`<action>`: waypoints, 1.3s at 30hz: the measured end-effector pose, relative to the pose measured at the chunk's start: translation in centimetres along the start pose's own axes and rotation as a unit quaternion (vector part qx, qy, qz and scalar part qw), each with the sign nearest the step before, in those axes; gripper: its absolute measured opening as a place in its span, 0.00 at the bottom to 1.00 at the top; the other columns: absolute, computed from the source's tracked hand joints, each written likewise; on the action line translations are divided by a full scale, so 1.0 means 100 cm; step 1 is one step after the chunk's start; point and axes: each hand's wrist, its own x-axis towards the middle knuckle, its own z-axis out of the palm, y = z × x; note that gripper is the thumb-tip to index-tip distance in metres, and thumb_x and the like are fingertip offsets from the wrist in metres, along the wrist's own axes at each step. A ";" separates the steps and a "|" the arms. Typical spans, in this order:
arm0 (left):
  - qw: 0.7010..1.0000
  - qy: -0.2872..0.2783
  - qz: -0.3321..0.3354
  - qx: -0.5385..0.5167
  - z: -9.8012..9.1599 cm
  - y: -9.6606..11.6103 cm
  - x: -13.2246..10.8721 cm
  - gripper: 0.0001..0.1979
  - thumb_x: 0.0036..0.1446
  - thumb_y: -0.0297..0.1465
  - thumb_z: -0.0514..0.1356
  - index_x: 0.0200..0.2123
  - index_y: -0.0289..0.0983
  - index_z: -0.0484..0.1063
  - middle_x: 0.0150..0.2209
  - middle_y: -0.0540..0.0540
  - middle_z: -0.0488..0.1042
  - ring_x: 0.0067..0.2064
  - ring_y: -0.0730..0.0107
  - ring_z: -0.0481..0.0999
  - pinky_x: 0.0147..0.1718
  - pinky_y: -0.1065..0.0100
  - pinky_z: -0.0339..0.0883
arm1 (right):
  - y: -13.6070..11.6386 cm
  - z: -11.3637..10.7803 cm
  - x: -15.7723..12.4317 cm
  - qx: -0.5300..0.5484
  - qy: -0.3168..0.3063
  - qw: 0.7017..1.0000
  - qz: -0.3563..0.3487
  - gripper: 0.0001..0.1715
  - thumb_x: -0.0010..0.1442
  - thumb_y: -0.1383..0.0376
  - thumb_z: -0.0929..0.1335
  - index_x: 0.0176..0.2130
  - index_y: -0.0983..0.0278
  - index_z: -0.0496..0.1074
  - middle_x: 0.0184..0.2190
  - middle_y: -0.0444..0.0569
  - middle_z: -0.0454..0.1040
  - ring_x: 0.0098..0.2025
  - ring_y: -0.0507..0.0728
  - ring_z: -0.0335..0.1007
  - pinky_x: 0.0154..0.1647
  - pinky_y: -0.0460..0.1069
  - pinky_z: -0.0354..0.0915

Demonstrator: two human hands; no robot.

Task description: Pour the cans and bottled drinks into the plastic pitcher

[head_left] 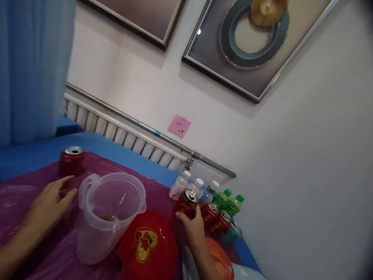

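Note:
My left hand [49, 202] is empty, its fingers apart, between an opened red can [70, 161] and the handle of a clear plastic pitcher [109, 210]. A little brownish liquid shows inside the pitcher. On the right, my right hand [190, 229] grips a red can [186, 204] between thumb and fingers; the can is upright, slightly tilted, with its top facing me. Beside the pitcher lies a red scalloped tray [157, 249] with a yellow print.
Beyond the held can stand white-capped bottles [180, 186], green bottles [235, 205], red cans [220, 224] and a teal can [232, 233]. An orange container [218, 256] is near my right wrist. Purple plastic sheeting [17, 198] covers the blue table. A radiator [116, 134] lines the wall.

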 end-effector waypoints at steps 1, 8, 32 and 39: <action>0.999 -0.022 -0.018 -0.022 -0.002 0.003 -0.001 0.30 0.55 0.45 0.47 0.56 0.36 0.64 0.55 0.40 0.70 0.49 0.56 0.74 0.54 0.54 0.68 | -0.018 0.004 -0.004 -0.005 -0.025 0.999 -0.019 0.31 0.37 0.62 0.74 0.44 0.63 0.71 0.37 0.48 0.79 0.39 0.61 0.74 0.42 0.52 0.69; 0.997 -0.044 -0.020 -0.064 -0.004 0.013 0.001 0.33 0.50 0.41 0.49 0.56 0.29 0.64 0.57 0.34 0.67 0.53 0.52 0.71 0.58 0.52 0.64 | -0.112 0.037 -0.013 -0.163 -0.117 0.930 -0.307 0.34 0.45 0.68 0.69 0.53 0.63 0.69 0.48 0.52 0.76 0.48 0.62 0.71 0.51 0.56 0.66; 0.994 -0.027 -0.001 -0.111 -0.002 0.007 0.000 0.30 0.49 0.41 0.50 0.53 0.31 0.68 0.53 0.33 0.70 0.49 0.51 0.73 0.55 0.50 0.67 | -0.165 0.081 -0.034 -0.483 -0.091 0.599 -0.632 0.21 0.65 0.70 0.64 0.57 0.64 0.67 0.54 0.57 0.73 0.56 0.65 0.60 0.55 0.60 0.55; 0.993 -0.023 0.001 -0.112 0.001 0.005 0.000 0.31 0.49 0.42 0.49 0.53 0.32 0.68 0.53 0.35 0.70 0.50 0.53 0.73 0.56 0.51 0.67 | -0.167 0.080 -0.036 -0.487 -0.092 0.590 -0.638 0.22 0.64 0.71 0.64 0.57 0.64 0.68 0.54 0.57 0.72 0.57 0.65 0.59 0.56 0.59 0.54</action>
